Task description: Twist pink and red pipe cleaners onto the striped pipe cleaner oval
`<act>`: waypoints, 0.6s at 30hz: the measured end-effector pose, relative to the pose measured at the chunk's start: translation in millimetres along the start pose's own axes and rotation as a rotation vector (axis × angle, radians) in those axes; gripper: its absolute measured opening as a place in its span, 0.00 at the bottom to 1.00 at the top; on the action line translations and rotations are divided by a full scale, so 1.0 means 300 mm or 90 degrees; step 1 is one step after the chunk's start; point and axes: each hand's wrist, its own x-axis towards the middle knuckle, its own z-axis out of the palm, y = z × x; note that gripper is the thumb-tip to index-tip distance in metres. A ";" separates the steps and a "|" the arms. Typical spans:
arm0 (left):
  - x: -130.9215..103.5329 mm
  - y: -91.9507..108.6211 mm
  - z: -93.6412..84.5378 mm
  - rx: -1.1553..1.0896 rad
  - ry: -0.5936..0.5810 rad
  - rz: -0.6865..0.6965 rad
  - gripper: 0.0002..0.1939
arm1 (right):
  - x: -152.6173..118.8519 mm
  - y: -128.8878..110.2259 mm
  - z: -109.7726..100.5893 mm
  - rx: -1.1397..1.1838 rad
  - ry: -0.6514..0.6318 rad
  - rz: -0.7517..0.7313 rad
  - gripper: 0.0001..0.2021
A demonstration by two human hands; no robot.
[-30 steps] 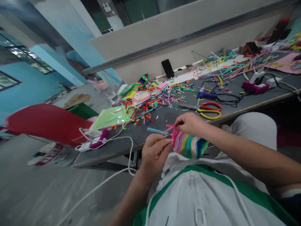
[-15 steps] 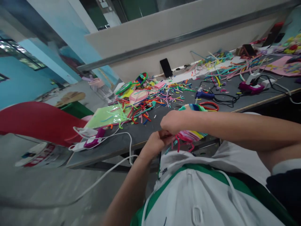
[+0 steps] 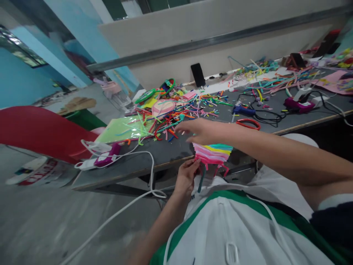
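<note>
Already row-joined: striped, fuzzy pipe-cleaner panel point(image 3: 213, 152), near centre; pink ends point(image 3: 226, 170) dangle loose. Left hand point(image 3: 186, 176) pinches lower-left corner; right hand point(image 3: 203, 131) above, fingers parted.

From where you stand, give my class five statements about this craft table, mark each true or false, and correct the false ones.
1. The left hand holds the striped piece at its pink end. True.
2. The blue glue gun is in the right hand. False: it lies on the table.
3. The black phone leans against the wall. True.
4. The red chair is at the right end of the table. False: it is beside the left end.
5. Thin strips lie on the light green sheet. True.
</note>
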 end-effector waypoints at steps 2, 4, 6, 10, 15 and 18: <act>-0.005 -0.022 -0.005 -0.055 0.022 -0.013 0.13 | -0.100 0.007 -0.031 0.072 0.158 0.034 0.19; -0.011 -0.044 0.000 -0.107 0.028 -0.025 0.13 | -0.237 0.028 -0.022 0.162 0.307 0.109 0.16; -0.016 -0.066 0.016 -0.140 0.019 -0.036 0.12 | -0.388 0.054 0.029 0.183 0.433 0.190 0.12; -0.029 -0.100 0.062 -0.163 0.005 -0.056 0.13 | -0.604 0.075 0.180 0.051 0.379 0.275 0.07; -0.041 -0.099 0.091 -0.160 -0.025 -0.044 0.12 | -0.588 0.066 0.287 -0.241 0.249 0.161 0.06; -0.040 -0.093 0.090 -0.158 -0.032 -0.035 0.12 | -0.523 0.085 0.315 -0.293 0.219 0.136 0.08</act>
